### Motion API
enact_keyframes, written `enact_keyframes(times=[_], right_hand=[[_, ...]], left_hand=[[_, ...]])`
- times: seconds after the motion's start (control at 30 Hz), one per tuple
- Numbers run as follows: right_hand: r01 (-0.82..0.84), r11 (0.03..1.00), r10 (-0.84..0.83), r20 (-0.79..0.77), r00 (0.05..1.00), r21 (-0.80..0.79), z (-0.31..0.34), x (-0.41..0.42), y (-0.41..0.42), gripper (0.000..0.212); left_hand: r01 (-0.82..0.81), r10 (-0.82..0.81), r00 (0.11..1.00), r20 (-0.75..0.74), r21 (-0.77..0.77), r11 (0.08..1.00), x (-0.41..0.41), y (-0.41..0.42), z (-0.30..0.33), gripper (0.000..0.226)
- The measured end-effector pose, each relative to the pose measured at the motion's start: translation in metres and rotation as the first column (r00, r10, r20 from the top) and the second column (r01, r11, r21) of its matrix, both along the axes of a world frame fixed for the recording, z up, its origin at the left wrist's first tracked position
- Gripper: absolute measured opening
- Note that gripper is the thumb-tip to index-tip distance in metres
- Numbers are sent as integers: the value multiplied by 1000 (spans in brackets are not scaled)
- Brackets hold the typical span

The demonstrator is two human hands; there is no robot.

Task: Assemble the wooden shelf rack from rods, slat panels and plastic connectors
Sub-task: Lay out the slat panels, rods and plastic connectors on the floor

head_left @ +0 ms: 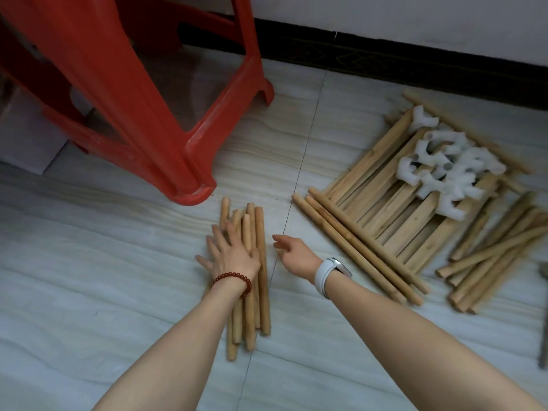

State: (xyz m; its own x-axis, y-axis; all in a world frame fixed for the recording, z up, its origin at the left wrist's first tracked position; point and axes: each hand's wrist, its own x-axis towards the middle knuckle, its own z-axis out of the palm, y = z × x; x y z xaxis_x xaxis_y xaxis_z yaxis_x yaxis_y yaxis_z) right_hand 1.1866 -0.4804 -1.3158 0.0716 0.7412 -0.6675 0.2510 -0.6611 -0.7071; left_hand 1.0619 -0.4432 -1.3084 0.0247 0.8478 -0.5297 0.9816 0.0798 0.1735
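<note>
A bundle of short wooden rods (259,232) lies lengthwise on the tiled floor in the middle. My left hand (231,253) rests flat on top of the bundle with fingers spread. Just right of the bundle hovers my right hand (293,253), fingers loosely curled and holding nothing. To the right lie stacked slat panels (394,209) with a heap of white plastic connectors (444,164) on top. Three long rods (355,247) lie along the panels' near edge. More rods (492,256) are piled at the far right.
A red plastic stool (142,93) stands at the upper left, its near leg close to the rod bundle. A dark skirting board (385,57) and white wall run along the back. A grey object (544,315) shows at the right edge.
</note>
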Motion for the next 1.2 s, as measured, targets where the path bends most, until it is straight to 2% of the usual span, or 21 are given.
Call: enact_keyframes(times=[0.1, 0.17, 0.23, 0.33, 0.4, 0.47, 0.57, 0.7, 0.77, 0.93, 1.07, 1.2], right_hand=[[23, 996, -34, 128, 991, 81, 20, 28, -13, 42], [57, 985, -92, 216, 972, 164, 33, 61, -20, 38], [69, 966, -160, 367, 916, 248, 45, 104, -25, 34], [46, 952, -233, 616, 753, 304, 62, 179, -36, 32], [-20, 973, -175, 791, 587, 230, 67, 222, -41, 36], [-31, 995, -69, 883, 465, 94, 66, 255, -47, 51], [-74, 997, 60, 903, 425, -31, 53, 294, -45, 79], [-137, 988, 133, 850, 510, -72, 32, 315, -21, 92], [-166, 982, 167, 847, 504, -95, 26, 313, -8, 92], [-227, 947, 302, 873, 382, -228, 20, 285, 7, 77], [-279, 946, 263, 898, 354, -167, 22, 265, -13, 66], [-394, 903, 295, 915, 276, -172, 21, 232, -45, 63]], left_hand=[[163, -162, 987, -19, 177, 971, 22, 0, 12, 78], [300, -303, 953, -20, 223, 928, 51, 2, 18, 74], [412, -431, 902, 30, 241, 879, 88, 6, 25, 68], [500, -540, 828, 151, 236, 833, 152, 10, 35, 65], [555, -594, 784, 181, 226, 801, 187, 13, 36, 65], [613, -640, 753, 154, 190, 767, 215, 17, 29, 70], [643, -648, 758, 78, 75, 762, 239, 29, 8, 90], [641, -640, 767, 30, -46, 766, 237, 30, -20, 109], [644, -644, 765, 27, -24, 764, 234, 27, -25, 111], [604, -603, 797, 30, -78, 793, 227, 11, -22, 112], [573, -574, 818, 36, -116, 811, 209, -14, -17, 112], [534, -534, 844, 42, -139, 834, 181, -44, -15, 112]])
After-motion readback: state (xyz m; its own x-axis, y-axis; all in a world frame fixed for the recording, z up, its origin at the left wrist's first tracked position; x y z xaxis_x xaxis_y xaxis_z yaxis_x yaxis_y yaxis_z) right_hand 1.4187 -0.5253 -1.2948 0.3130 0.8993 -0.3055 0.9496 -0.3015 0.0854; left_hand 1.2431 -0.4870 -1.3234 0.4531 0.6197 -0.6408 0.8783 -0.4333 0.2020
